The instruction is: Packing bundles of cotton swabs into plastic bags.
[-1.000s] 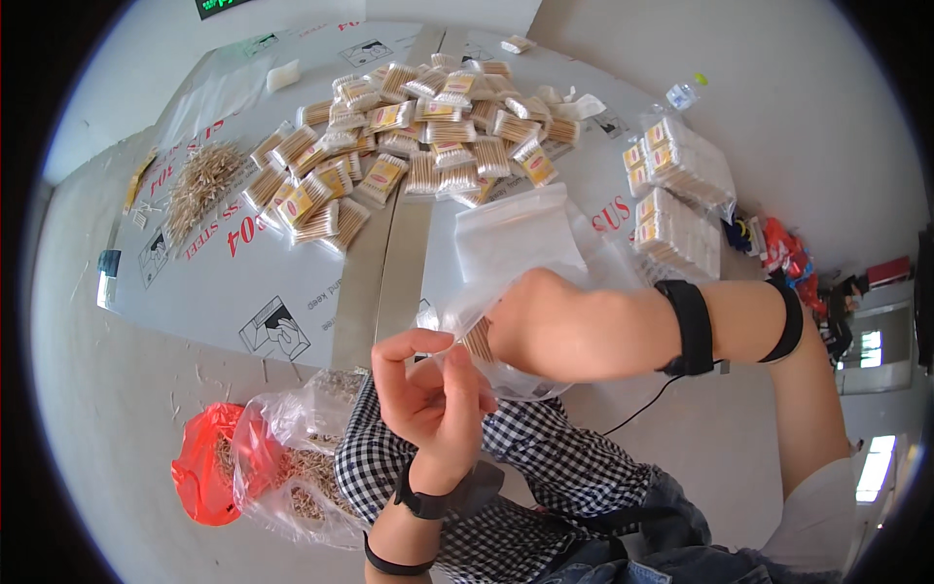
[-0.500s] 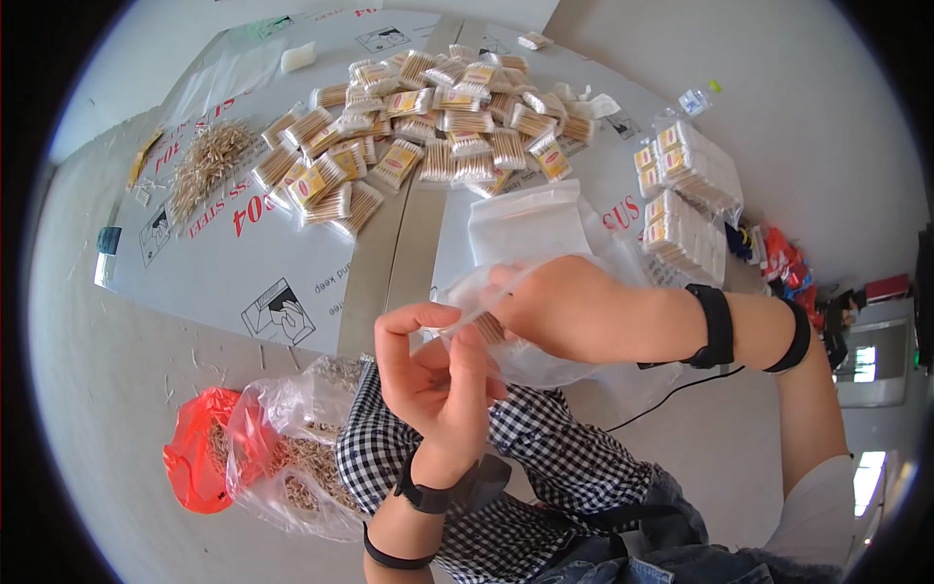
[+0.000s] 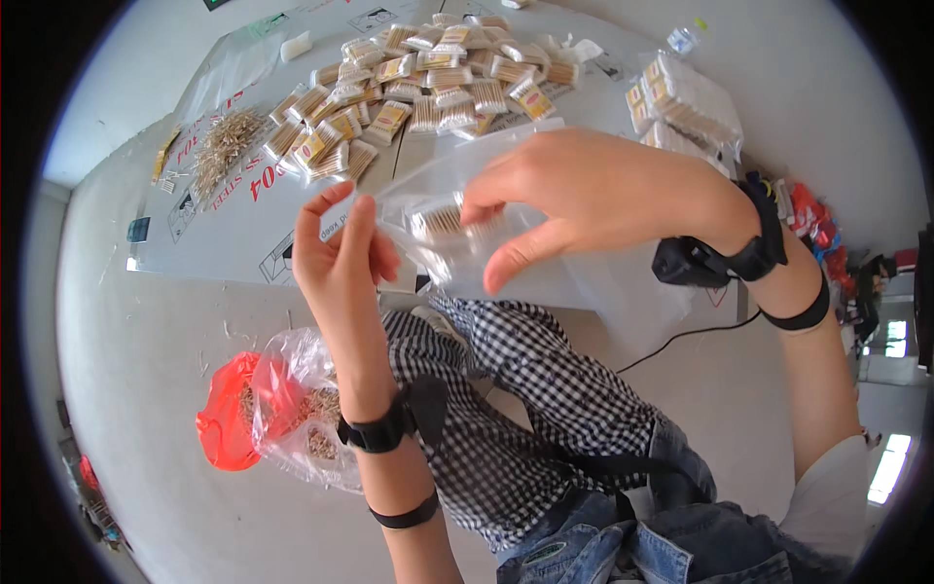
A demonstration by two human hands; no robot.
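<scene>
Hands (image 3: 584,190) at clr. bag (image 3: 438,175), stick pkts. (image 3: 450,76) heaped on tbl. (image 3: 233,255)

This looks like a small packing workshop: a broad grey table (image 3: 238,238), its top marked with red lettering and hand pictograms, carries a large heap of sealed packets of cotton swabs (image 3: 433,83) at its far middle, with a pile of loose swabs (image 3: 227,146) to the left. Block-like stacks of bundled packs (image 3: 693,95) stand at the right, in bulk rather than household amounts. On the plain pale floor (image 3: 175,331) at the near left, a red plastic bag (image 3: 226,419) and a clear plastic bag (image 3: 297,355) hold many more loose sticks.
</scene>
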